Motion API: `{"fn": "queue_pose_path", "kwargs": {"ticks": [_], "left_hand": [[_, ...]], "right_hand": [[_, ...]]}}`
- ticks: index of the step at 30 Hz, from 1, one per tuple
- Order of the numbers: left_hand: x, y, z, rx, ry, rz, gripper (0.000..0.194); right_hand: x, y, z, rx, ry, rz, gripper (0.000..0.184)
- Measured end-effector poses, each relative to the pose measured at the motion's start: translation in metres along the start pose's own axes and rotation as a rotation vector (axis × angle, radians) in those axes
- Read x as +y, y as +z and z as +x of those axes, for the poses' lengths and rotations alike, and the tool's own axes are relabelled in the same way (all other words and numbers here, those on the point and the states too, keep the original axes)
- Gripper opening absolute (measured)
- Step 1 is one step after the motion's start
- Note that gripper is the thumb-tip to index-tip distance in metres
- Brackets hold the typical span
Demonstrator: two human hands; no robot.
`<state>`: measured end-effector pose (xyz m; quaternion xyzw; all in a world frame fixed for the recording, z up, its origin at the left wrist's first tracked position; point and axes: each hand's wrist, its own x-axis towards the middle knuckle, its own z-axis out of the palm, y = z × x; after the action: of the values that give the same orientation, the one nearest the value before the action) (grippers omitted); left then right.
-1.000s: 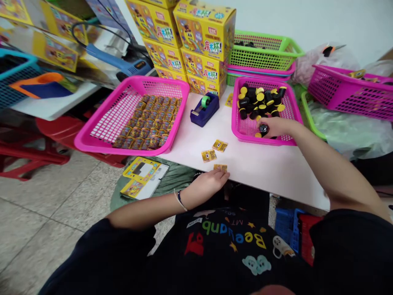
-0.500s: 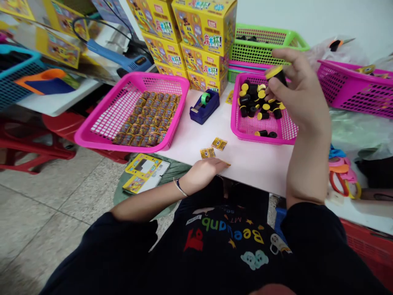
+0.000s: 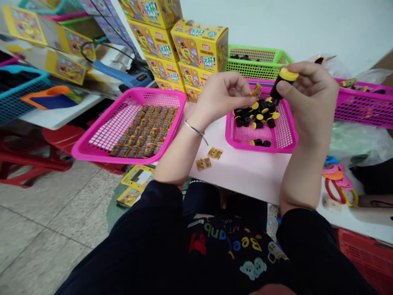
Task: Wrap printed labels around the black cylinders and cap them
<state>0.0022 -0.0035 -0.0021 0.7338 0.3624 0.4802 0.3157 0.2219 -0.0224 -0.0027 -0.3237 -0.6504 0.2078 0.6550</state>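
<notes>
Between the fingertips of my left hand point(image 3: 225, 92) is a small yellow printed packet point(image 3: 256, 89), partly covered by the fingers. My right hand point(image 3: 310, 92) grips a black cylindrical container with a yellow lid point(image 3: 281, 82), tilted and lid up. Both hands are raised over a small pink basket point(image 3: 260, 147) that holds several more black containers with yellow ends point(image 3: 257, 119). Two similar yellow packets, one packet point(image 3: 203, 164) nearer the edge and another packet point(image 3: 215, 153) beside it, lie flat on the white table point(image 3: 242, 176).
At left, a large pink basket point(image 3: 78, 149) holds rows of small wrapped items point(image 3: 144, 133). Yellow printed boxes point(image 3: 199, 49) are stacked behind, near a green basket point(image 3: 258, 61). A blue tool with a cord point(image 3: 116, 71) lies at back left. Scissors point(image 3: 337, 190) are at right.
My left hand has risen from the table's front edge, bringing a packet up beside the container. My right hand still holds the container. The view has shifted slightly.
</notes>
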Motion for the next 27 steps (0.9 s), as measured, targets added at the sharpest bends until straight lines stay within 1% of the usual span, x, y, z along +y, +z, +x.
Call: {"fn": "queue_pose_path", "kwargs": {"ticks": [1, 3, 4, 6, 8, 9, 11, 13, 15, 18, 20, 22, 25, 27], "left_hand": [[-0.001, 0.002, 0.009, -0.001, 0.0, 0.024, 0.018], [-0.002, 0.006, 0.017, -0.019, 0.003, 0.058, 0.013], [-0.003, 0.007, 0.018, -0.038, 0.001, 0.071, 0.018], [-0.002, 0.009, 0.014, -0.087, 0.007, 0.104, 0.042], [0.001, 0.009, 0.008, -0.138, 0.03, 0.17, 0.067], [0.003, 0.009, 0.005, -0.164, 0.043, 0.208, 0.075], [0.008, 0.007, 0.001, -0.212, 0.06, 0.265, 0.08], [0.013, 0.005, -0.001, -0.246, 0.063, 0.282, 0.083], [0.015, 0.004, -0.001, -0.254, 0.081, 0.268, 0.085], [0.016, 0.002, -0.003, -0.226, 0.154, 0.235, 0.083], [0.016, 0.002, -0.004, -0.182, 0.197, 0.234, 0.081], [0.015, 0.001, -0.005, -0.115, 0.21, 0.272, 0.079], [0.015, 0.001, -0.007, -0.012, 0.232, 0.345, 0.073], [0.015, 0.0, -0.008, 0.013, 0.227, 0.363, 0.072]], "right_hand": [[0.0, -0.004, 0.0, 0.005, -0.011, -0.011, 0.038], [0.001, -0.013, 0.001, 0.018, -0.043, -0.039, 0.037], [0.003, -0.017, 0.003, 0.022, -0.065, -0.054, 0.037], [0.008, -0.025, 0.005, 0.034, -0.107, -0.068, 0.038], [0.011, -0.027, 0.007, 0.079, -0.152, -0.049, 0.041], [0.012, -0.027, 0.007, 0.106, -0.174, -0.033, 0.042], [0.008, -0.02, 0.005, 0.157, -0.188, -0.006, 0.043], [-0.001, -0.008, 0.001, 0.197, -0.157, 0.008, 0.046], [-0.011, 0.002, -0.003, 0.213, -0.109, -0.002, 0.054], [-0.017, 0.009, -0.008, 0.186, -0.054, -0.088, 0.06], [-0.015, 0.007, -0.009, 0.159, -0.002, -0.165, 0.061], [-0.011, 0.003, -0.009, 0.144, 0.04, -0.222, 0.062], [-0.008, 0.002, -0.009, 0.13, 0.041, -0.26, 0.063], [-0.009, 0.004, -0.009, 0.131, 0.006, -0.226, 0.062]]}}
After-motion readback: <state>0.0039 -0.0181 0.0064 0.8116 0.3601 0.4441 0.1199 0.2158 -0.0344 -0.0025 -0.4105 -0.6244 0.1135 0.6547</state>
